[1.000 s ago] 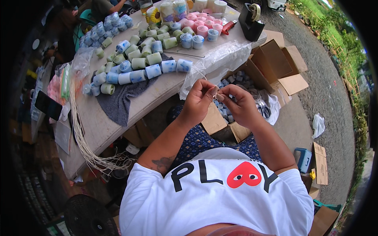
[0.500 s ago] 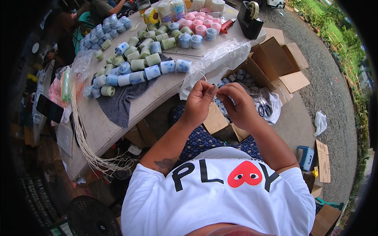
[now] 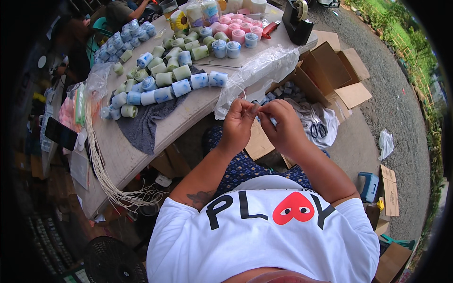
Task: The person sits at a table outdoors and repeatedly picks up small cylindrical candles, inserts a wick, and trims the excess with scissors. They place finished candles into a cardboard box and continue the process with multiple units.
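My left hand and my right hand meet just beyond the table edge, fingertips pinched together. Between them they hold the end of a thin white cord; the tip is mostly hidden by the fingers. From my left hand the cord runs up to the end of a row of blue-and-white candles, which lie end to end on the table. A dark grey cloth lies partly under that row. Green candles are bunched behind it. Both hands are closed on the cord.
A bundle of long white cords hangs over the table's left edge. Pink candles and a black tape dispenser stand farther back. Right of the table are an open cardboard box and scissors on white cloth. A fan stands lower left.
The view has shifted slightly. My hands stay together on the cord, with my right fingers a little closer against the left fingertips.
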Tool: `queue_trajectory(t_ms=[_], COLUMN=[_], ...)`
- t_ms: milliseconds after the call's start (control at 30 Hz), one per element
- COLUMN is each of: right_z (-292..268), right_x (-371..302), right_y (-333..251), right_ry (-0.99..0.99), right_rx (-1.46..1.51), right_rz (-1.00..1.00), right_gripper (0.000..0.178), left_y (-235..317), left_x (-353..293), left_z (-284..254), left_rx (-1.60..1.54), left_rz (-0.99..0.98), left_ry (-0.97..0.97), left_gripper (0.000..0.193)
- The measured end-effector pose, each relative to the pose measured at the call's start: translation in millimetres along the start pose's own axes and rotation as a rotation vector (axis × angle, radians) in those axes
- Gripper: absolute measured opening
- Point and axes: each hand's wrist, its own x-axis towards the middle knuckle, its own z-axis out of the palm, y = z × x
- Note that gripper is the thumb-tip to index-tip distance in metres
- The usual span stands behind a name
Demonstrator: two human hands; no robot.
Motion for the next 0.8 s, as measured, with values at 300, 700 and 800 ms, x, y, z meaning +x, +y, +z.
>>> queue_trajectory(t_ms=[300,700,800], right_z=[-6,-3,-4], right_x=[-2,-1,-4], right_y=[-3,21,18], right_ry=[-0.152,-0.228,-0.222], right_rx=[0.501,0.684,0.577], right_rz=[0.413,0.363,0.299], right_gripper=[0.013,0.013,0.011], left_y=[-3,11,14], left_x=[3,-1,-7], left_z=[3,5,6], left_rx=[0.121,0.381,0.494], left_rz=[0.139,0.312,0.352], left_ry=[0.122,0.168,0.180], left_gripper=[0.019,0.018,0.017])
